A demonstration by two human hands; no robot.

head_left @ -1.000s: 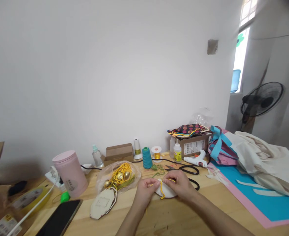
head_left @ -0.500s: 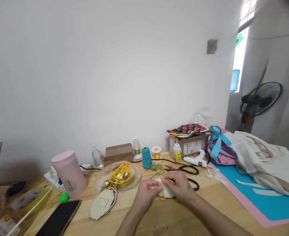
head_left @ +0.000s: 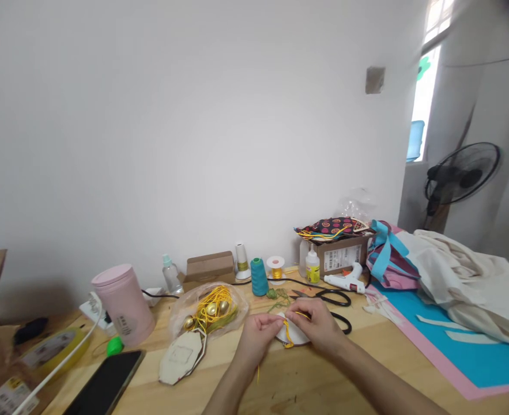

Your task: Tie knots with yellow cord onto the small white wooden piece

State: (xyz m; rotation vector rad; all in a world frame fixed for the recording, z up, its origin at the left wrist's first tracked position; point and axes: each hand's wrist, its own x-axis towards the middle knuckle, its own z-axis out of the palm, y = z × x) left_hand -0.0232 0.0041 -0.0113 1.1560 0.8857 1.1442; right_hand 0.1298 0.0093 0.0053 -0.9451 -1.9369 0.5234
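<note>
Both hands meet over a white flat piece (head_left: 296, 335) with a dark edge, low in the middle of the view. A yellow cord (head_left: 287, 334) lies across it in a loop or knot. My left hand (head_left: 260, 333) is closed in a pinch on the cord, and a loose end hangs below its wrist. My right hand (head_left: 317, 324) pinches the cord from the other side, a short yellow length showing by its fingers. The fingertips hide part of the cord. Just behind the hands lie black-handled scissors (head_left: 332, 297) and some green thread (head_left: 278, 295).
To the left are a plastic bag (head_left: 180, 308) with yellow cord and gold bells, octagonal pieces (head_left: 180, 357), a phone (head_left: 107, 383) and a pink canister (head_left: 124, 305). Behind stand a teal thread cone (head_left: 259, 278), a glue bottle (head_left: 312, 268) and a glue gun (head_left: 345, 281). Blue sheets (head_left: 487, 363) lie right.
The hands stay pinched on the yellow cord over the white piece, with only small finger shifts. The view sways slightly; nothing else on the table has moved.
</note>
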